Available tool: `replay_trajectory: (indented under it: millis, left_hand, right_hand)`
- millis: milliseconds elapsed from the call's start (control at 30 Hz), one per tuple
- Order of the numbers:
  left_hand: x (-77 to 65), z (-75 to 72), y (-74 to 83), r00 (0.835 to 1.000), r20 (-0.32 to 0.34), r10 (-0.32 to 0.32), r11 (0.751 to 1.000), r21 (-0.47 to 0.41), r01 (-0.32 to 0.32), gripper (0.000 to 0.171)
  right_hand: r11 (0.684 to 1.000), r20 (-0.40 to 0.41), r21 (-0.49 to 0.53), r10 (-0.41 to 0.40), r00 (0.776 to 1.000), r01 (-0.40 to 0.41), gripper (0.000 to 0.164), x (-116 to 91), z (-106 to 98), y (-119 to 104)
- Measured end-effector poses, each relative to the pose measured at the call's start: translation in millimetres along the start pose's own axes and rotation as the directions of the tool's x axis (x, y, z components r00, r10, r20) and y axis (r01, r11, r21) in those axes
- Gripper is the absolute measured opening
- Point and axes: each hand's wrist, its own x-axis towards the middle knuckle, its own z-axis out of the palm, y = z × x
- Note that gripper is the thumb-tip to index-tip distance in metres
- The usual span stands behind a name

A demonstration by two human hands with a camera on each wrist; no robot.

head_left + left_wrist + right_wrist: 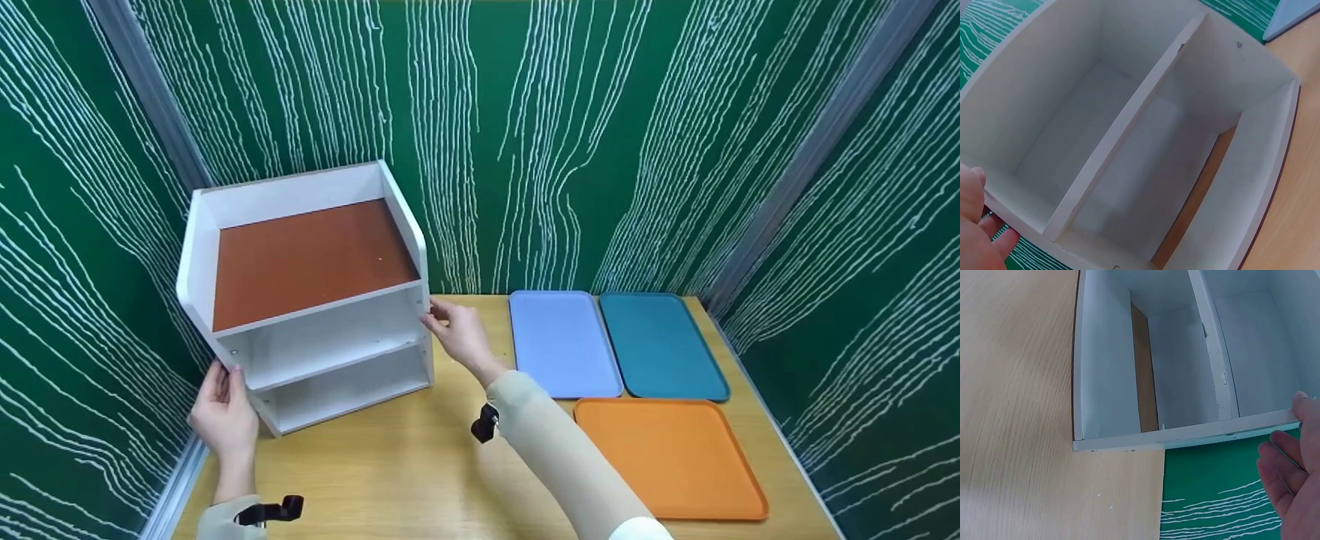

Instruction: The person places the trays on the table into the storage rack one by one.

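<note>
A small white shelf unit [337,367] with a brown top board [315,259] and raised rims stands at the table's left, slightly turned. Its front shows two compartments, divided by a middle shelf [1123,121]. My left hand [225,412] grips the left side panel near its front edge, thumb in front and fingers round the outer side. On the opposite side, my right hand [463,334] holds the right panel's front edge just below the top board. The right wrist view shows that thumb [1302,405] on the edge and the other fingers beside the outer face.
Right of the shelf unit lie a lavender tray [566,345], a teal tray [664,345] and, nearer, an orange tray [671,457]. Green walls [495,150] with white lines enclose the wooden table [390,465] behind and at both sides.
</note>
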Motion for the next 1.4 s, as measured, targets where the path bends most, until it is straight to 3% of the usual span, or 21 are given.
replay_trajectory:
  millis: [400, 733, 1267, 1400]
  left_hand:
    - [7.2, -2.5, -5.6, 0.999, -0.012, 0.044, 0.999, 0.022, -0.044, 0.037]
    - [7.8, 0.7, -4.0, 0.997, -0.068, 0.046, 0.999, -0.006, -0.046, 0.033]
    - [5.3, 6.2, -0.3, 0.997, -0.054, 0.045, 0.999, 0.007, -0.045, 0.03]
    - [4.1, 6.2, 1.1, 0.997, -0.05, 0.052, 0.999, 0.007, -0.051, 0.029]
  right_hand:
    - [1.0, 0.006, -0.012, 0.027, 1.0, -0.027, 0.039, 1.9, 0.3, -1.6]
    - [0.996, -0.037, -0.084, -0.022, 0.999, 0.019, 0.019, 2.2, 1.0, -8.5]
    - [0.995, -0.084, -0.094, -0.02, 0.996, 0.012, 0.014, -5.2, -1.4, -8.9]
    - [0.997, -0.089, -0.075, -0.018, 0.996, 0.011, 0.023, -10.5, -3.4, -7.1]
